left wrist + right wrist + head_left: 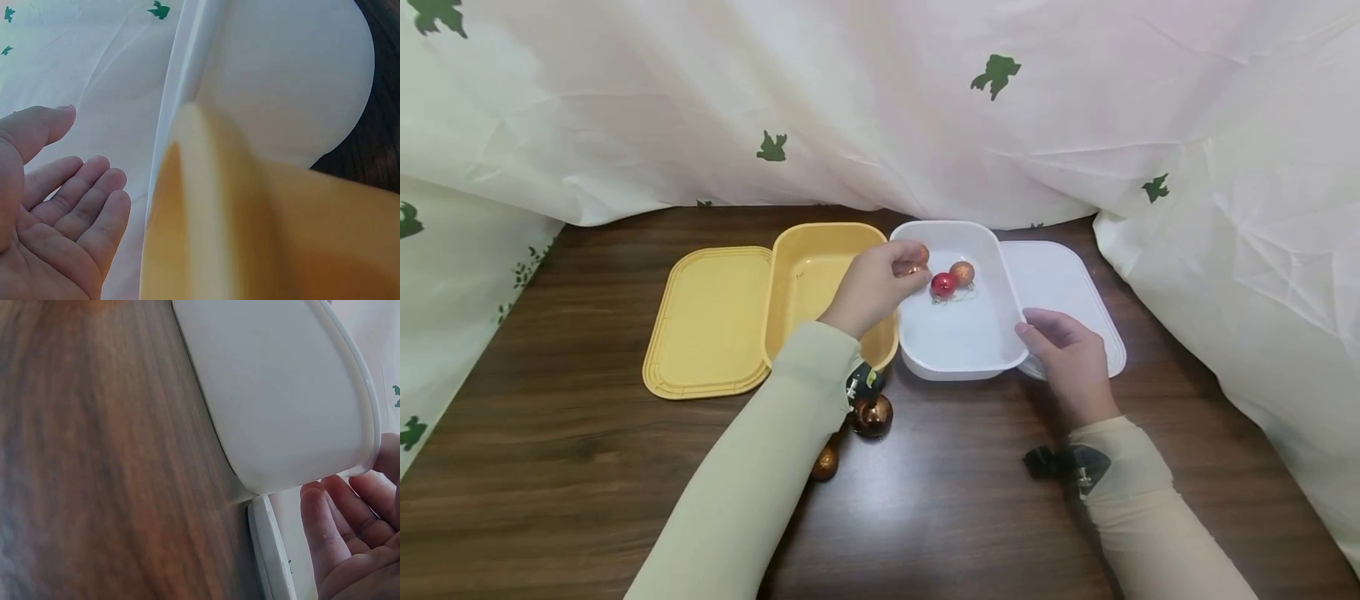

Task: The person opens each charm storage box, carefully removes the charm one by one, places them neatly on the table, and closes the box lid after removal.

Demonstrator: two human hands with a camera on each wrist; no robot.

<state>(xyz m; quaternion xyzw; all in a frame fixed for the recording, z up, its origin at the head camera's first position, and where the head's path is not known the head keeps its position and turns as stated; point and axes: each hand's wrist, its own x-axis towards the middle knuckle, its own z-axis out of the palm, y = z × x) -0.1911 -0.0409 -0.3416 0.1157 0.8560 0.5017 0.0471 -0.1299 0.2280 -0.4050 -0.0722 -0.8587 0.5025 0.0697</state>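
Left grip (880, 287) looks released, right grip (1070, 354) pinches the white box (958, 342) by its rim. Red ball (943, 285) and orange ball (963, 272) sit inside, mid-frame; brown ball (874, 417) on the counter (947, 508), lower centre. Probably light, stiff, slippery, maybe fragile, so I'd cup their middles gently.

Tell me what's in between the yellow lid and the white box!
The yellow box sits between the yellow lid and the white box; the left hand hangs partly above it. The head view shows this.
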